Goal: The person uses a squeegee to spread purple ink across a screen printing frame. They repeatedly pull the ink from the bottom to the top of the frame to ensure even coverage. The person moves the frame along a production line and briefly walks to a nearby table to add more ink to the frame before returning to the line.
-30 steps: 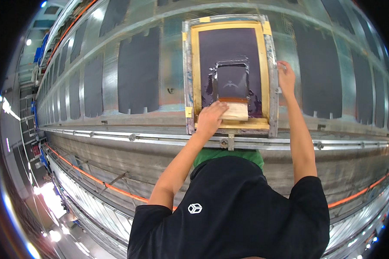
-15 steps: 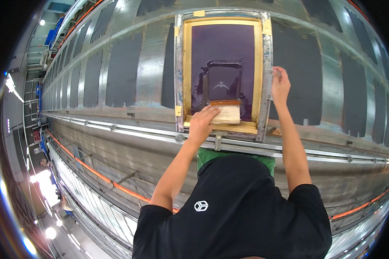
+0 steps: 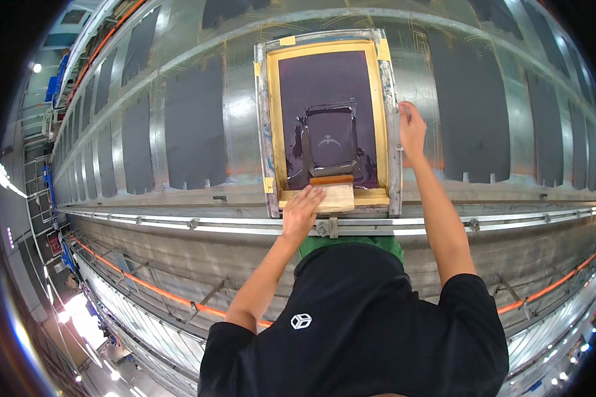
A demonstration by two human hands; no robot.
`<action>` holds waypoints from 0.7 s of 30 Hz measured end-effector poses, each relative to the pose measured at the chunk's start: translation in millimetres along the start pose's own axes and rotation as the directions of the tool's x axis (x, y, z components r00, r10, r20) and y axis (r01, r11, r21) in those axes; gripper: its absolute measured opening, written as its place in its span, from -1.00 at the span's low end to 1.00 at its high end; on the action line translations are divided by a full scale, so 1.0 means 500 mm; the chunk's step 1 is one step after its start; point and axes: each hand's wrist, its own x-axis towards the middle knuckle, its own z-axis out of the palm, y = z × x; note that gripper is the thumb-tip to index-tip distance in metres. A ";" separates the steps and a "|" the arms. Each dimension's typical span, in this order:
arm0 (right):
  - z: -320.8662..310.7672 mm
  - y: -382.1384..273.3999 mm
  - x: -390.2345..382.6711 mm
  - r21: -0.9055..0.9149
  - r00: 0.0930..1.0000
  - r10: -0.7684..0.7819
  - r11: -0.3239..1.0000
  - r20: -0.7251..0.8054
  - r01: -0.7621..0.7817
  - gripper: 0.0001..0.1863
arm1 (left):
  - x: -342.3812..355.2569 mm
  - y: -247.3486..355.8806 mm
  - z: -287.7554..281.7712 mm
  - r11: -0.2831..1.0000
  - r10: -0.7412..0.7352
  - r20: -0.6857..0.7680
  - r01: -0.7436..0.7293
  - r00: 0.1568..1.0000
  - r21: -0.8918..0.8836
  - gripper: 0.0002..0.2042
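Note:
A screen-printing frame (image 3: 263, 132) lined with yellow tape holds a dark purple mesh (image 3: 322, 79), where dark glossy ink (image 3: 353, 169) rings a rectangle with a faint pale motif. At its near end, my left hand (image 3: 301, 212) grips the wooden handle of a squeegee (image 3: 338, 198); the orange blade (image 3: 331, 179) lies just below the inked rectangle. My right hand (image 3: 412, 129) has its fingers closed at the frame's right rail, gripping that side.
A long metal table (image 3: 238, 165) carries rows of dark grey rectangles (image 3: 473, 119) on both sides. A metal rail (image 3: 410, 223) with clamps runs along the near edge. Orange piping (image 3: 149, 284) and another slatted surface run lower in view, behind me.
The squeegee and my left hand have moved toward the frame's near end, baring the lower part of the inked rectangle. My right hand stays at the frame's right side.

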 end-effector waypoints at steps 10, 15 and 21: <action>-0.036 -0.189 -0.044 -0.287 0.773 -0.557 0.720 0.304 0.631 -0.53 | 0.329 -0.097 -0.058 0.993 -0.100 -0.112 0.092 0.989 -0.074 -0.53; 0.069 -0.185 -0.042 -0.304 0.694 -0.456 0.666 0.557 0.681 -0.50 | 0.362 -0.128 -0.032 0.994 -0.083 -0.061 0.078 0.995 -0.081 -0.55; 0.006 -0.123 -0.252 -0.224 0.727 -0.434 0.756 0.533 0.615 -0.55 | 0.165 -0.051 -0.004 0.999 0.003 -0.029 -0.004 1.000 -0.039 -0.54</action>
